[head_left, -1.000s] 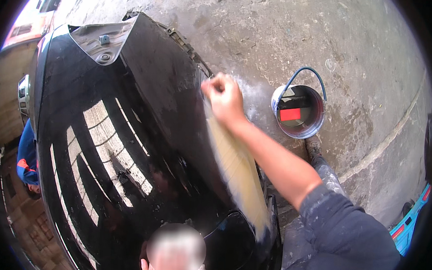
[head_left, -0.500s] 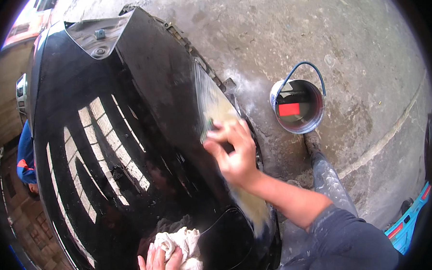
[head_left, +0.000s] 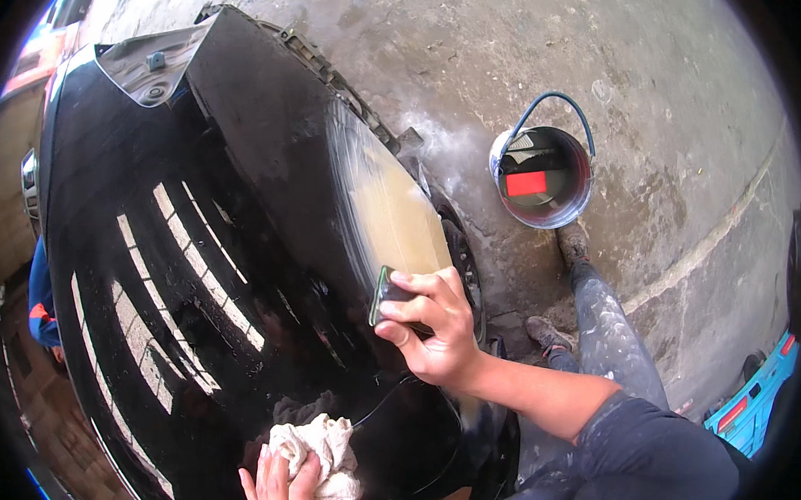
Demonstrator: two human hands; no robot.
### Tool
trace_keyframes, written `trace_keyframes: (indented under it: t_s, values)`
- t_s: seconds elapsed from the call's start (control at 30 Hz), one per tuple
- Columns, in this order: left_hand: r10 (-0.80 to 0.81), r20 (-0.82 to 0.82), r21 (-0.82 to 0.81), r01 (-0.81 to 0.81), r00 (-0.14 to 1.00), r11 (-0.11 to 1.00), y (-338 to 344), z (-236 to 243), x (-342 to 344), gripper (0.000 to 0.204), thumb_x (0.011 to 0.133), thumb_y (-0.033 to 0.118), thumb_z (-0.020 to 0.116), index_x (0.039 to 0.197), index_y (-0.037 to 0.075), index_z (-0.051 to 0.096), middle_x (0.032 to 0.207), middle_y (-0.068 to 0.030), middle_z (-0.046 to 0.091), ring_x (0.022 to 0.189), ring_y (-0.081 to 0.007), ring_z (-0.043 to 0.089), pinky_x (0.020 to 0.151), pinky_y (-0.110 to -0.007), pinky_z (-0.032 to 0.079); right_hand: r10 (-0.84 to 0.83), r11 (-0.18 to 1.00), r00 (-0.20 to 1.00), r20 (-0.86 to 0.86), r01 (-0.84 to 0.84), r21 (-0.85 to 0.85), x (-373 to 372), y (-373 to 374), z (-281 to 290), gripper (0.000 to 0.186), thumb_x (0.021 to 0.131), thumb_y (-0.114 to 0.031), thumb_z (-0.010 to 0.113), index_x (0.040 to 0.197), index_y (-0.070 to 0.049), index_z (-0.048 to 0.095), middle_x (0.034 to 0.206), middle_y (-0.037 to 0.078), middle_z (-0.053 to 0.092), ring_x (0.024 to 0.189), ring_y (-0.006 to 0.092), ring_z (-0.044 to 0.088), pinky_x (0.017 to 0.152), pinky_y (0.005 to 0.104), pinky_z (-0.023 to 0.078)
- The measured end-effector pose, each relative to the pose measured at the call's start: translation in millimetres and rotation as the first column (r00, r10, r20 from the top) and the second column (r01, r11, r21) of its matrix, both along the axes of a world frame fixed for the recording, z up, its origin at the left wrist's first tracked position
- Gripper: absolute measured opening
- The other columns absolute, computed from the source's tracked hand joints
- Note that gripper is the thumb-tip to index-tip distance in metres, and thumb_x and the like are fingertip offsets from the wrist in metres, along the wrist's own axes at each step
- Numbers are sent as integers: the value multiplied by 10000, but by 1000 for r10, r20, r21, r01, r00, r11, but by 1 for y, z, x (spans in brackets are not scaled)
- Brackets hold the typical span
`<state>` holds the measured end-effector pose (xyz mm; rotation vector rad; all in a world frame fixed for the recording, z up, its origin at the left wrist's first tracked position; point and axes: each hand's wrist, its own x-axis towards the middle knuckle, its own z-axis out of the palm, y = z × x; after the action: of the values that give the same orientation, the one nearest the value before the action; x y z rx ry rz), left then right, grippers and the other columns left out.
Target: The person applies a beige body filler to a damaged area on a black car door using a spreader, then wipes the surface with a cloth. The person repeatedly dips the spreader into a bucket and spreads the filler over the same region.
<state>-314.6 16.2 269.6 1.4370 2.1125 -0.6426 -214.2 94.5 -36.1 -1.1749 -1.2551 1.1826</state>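
My right hand (head_left: 433,330) pinches a thin, dark sanding block (head_left: 381,296) with a greenish edge between thumb and fingers. It is at the lower end of a tan filler patch (head_left: 400,216) on the black car panel (head_left: 262,137). Whitish scuff marks ring that patch. Lower down, my left hand (head_left: 281,484) grips a crumpled white cloth (head_left: 320,456) and rests it on the glossy black panel. Its fingertips lie along the cloth's near left side. A dark wet-looking smudge shows just beyond the cloth.
On the concrete floor to the right stands a bucket (head_left: 584,197) with a blue handle, holding dark liquid and a red block (head_left: 526,183). My legs (head_left: 616,317) are beside it. A turquoise plastic object (head_left: 756,400) lies far right. Another person's blue sleeve (head_left: 45,297) shows at the left.
My right hand has moved down along the panel with the sanding block, uncovering more of the tan patch. The left hand still holds the cloth. The whole view has shifted slightly.
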Motion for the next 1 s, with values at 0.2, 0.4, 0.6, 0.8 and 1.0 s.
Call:
trace_keyframes:
  t_s: [0.2, 0.4, 0.6, 0.8, 1.0]
  values:
    - [-13, 1, 24, 13, 1000, 1000, -2, -2, -1, 764, 765, 67, 908, 1492, 107, 678, 1576, -231, 612, 1562, -430, 504, 1328, -692, 273, -50, 974, 997, -66, 34, -225, -54, 135, -89, 211, 972, -296, 832, 922, -106, 755, 995, 92, 757, 1049, 355, 683, 993, 480, 515]
    - [2, 32, 10, -3, 999, 1000, -1, -1, 1, 769, 778, 69, 909, 1507, 100, 666, 1564, -238, 618, 1561, -437, 499, 1325, -685, 279, -49, 993, 997, 62, 55, -106, -43, 113, -88, 199, 975, -257, 852, 957, -80, 765, 1004, 123, 766, 1021, 303, 727, 964, 460, 537]
    - [-9, 38, 27, 8, 999, 1000, 2, -3, 2, 797, 803, 179, 970, 1527, 91, 648, 1572, -245, 617, 1569, -447, 487, 1321, -689, 276, -22, 994, 1000, 8, 21, 110, -13, 50, -53, 170, 905, -189, 896, 966, -106, 761, 1002, 118, 757, 992, 320, 726, 970, 474, 490]
    - [-30, 24, -13, 31, 999, 999, 2, -7, 5, 964, 837, 277, 971, 1654, 59, 509, 1701, -256, 498, 1625, -505, 375, 1338, -676, 241, -169, 974, 986, -10, 166, -155, -74, 176, -159, 247, 990, -290, 856, 983, -57, 777, 900, 57, 799, 829, 139, 695, 782, 346, 546]
    - [-54, 32, -7, 54, 998, 999, 7, -15, 7, 1037, 907, 312, 900, 1753, 52, 359, 1805, -304, 311, 1673, -553, 230, 1362, -644, 213, -91, 905, 995, 48, 103, -413, -77, 210, -212, 232, 993, -314, 856, 1020, -88, 812, 970, 93, 845, 901, 222, 780, 830, 401, 593]
